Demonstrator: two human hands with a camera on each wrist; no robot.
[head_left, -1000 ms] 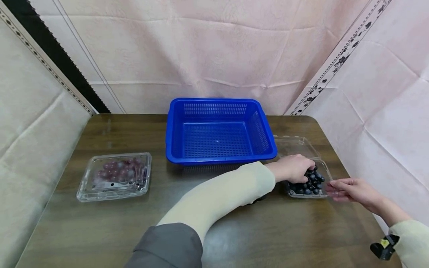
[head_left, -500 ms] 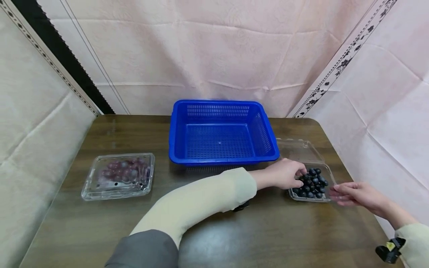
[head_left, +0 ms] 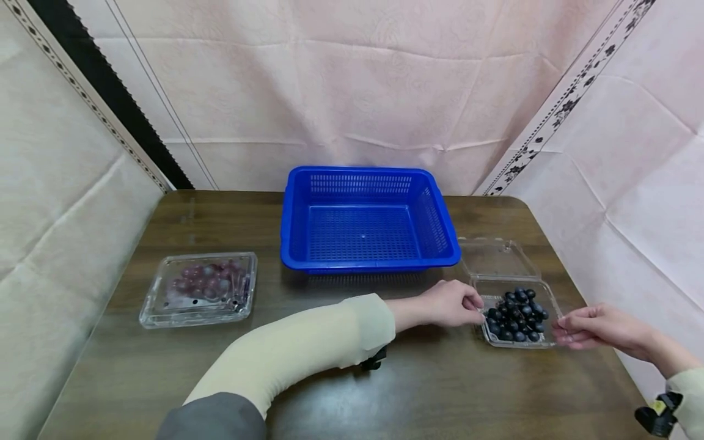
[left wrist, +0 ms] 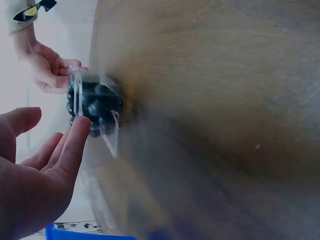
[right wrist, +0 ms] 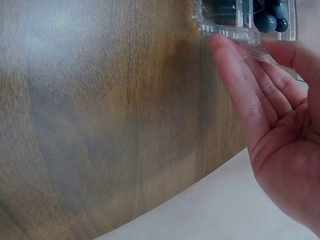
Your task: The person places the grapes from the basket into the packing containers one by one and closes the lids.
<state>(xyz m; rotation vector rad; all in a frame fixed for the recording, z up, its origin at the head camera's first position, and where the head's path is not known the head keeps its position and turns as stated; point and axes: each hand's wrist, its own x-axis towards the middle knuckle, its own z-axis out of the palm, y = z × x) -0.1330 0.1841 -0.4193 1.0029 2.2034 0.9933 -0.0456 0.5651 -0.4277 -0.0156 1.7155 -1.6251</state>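
Grapes (head_left: 516, 315), the dark ones, lie in a clear box (head_left: 544, 343) at the lower right of the head view, on the table (head_left: 440, 391), between my two hands. My left hand (head_left: 448, 304) touches its left edge with relaxed fingers and grasps nothing. My right hand (head_left: 596, 327) rests at its right edge, fingers nearly straight. Both are equally near; the blue basket (head_left: 368, 217) stands behind, to the upper left

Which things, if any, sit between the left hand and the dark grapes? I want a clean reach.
Nothing visible does. The left hand sits at the open clear box's left edge, the dark grapes lie uncovered, and the lid is folded back behind.
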